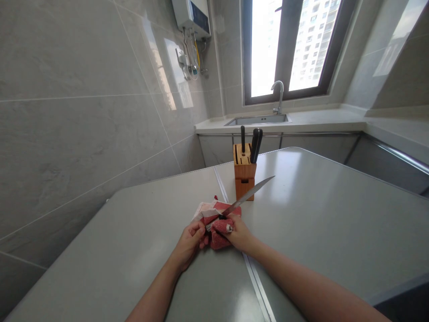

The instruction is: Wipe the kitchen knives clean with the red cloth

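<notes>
Two hands: left hand (189,239) and right hand (238,233) are bunched close together mid-table (318,214), right over the seam between the two tabletops.
Step in hand: looks to me like a wipe-down of the knife (250,193). The red cloth (217,241) is wrapped round the heel end of the blade and most of the steel past it is bare, so I'd guess the wipe is only at its start.
Left grip: fingers curled shut at the handle end. The handle is mostly hidden, so I read it as holding the knife steady, but I'm not 100% sure.
Right grip: closed on the red cloth, thumb on top, pinching it against the blade.
Next move calls for: any slide of the cloth toward the tip wants the fingers on the flats or spine and the handle end locked firm. I can't tell which way the edge faces from here.
Where the knife is: lifted off the table, tip pointing up and away to the right, crossing in front of the knife block (244,172).
How it looks: long, slim, pointed blade in plain grey steel, catching the window light. No dirt I can make out at this size.
Cloth: red with a paler patch, crumpled, part of it lying behind the hands.
Nearby: the wooden knife block sits just behind, with black handles sticking out of it.
</notes>
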### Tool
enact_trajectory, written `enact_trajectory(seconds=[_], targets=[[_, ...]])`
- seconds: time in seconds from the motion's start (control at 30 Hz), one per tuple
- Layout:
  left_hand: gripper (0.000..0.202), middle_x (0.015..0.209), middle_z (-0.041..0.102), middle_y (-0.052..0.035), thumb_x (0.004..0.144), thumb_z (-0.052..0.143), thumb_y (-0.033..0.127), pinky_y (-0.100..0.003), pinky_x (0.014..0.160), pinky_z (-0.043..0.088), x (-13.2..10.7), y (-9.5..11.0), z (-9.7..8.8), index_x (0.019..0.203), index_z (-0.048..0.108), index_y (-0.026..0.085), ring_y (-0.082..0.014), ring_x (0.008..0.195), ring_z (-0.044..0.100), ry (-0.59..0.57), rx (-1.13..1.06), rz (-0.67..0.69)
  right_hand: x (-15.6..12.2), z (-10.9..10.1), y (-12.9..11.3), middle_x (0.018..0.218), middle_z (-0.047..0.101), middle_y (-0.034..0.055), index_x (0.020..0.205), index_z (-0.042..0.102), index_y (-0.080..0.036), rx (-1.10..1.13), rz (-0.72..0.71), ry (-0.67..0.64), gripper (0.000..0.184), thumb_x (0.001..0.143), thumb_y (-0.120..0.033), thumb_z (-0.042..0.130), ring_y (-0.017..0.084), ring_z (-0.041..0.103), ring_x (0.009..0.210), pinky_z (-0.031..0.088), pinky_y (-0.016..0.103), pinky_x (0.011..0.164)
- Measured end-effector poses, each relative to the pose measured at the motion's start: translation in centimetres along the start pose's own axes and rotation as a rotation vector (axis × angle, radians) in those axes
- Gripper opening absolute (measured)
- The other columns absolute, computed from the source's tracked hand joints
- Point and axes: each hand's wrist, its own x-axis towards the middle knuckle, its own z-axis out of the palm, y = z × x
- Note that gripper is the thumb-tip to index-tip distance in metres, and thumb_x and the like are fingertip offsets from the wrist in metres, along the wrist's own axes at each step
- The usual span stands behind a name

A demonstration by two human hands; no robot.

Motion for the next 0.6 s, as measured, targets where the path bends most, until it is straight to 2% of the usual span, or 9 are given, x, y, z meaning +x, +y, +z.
enact_trajectory(seconds=[0.17, 0.37, 0.6], targets=[[0.038, 0.055, 0.054, 0.0012, 0.080, 0.057, 0.050, -0.017, 0.044, 0.024, 0.05, -0.19, -0.10, 0.071, 0.054, 0.012, -0.0041, 0.043, 0.039, -0.016, 0.017, -0.023, -0.16, 0.16, -0.13, 0.073, 0.064, 0.0030, 0.083, 0.060, -0.016, 0.073, 0.031, 0.012, 0.019, 0.070, -0.029, 0.062, 0.016, 0.058, 0.066, 0.048, 0.026, 0.062], [0.044, 0.049, 0.052, 0.0015, 0.081, 0.052, 0.055, -0.016, 0.043, 0.026, 0.02, -0.18, 0.07, 0.069, 0.056, 0.013, -0.0046, 0.041, 0.039, -0.021, 0.028, -0.038, -0.09, 0.25, -0.37, 0.071, 0.063, 0.0027, 0.073, 0.059, -0.015, 0.076, -0.013, -0.039, 0.013, 0.072, -0.028, 0.060, 0.015, 0.057, 0.065, 0.049, 0.025, 0.060], [0.049, 0.052, 0.056, -0.0004, 0.081, 0.049, 0.059, -0.017, 0.042, 0.028, 0.09, -0.22, -0.11, 0.068, 0.058, 0.012, -0.0055, 0.041, 0.042, -0.045, 0.043, -0.060, -0.13, 0.33, -0.39, 0.074, 0.066, 0.0035, 0.076, 0.061, -0.016, 0.079, -0.010, -0.096, 0.011, 0.074, -0.026, 0.058, 0.017, 0.061, 0.068, 0.050, 0.028, 0.065]])
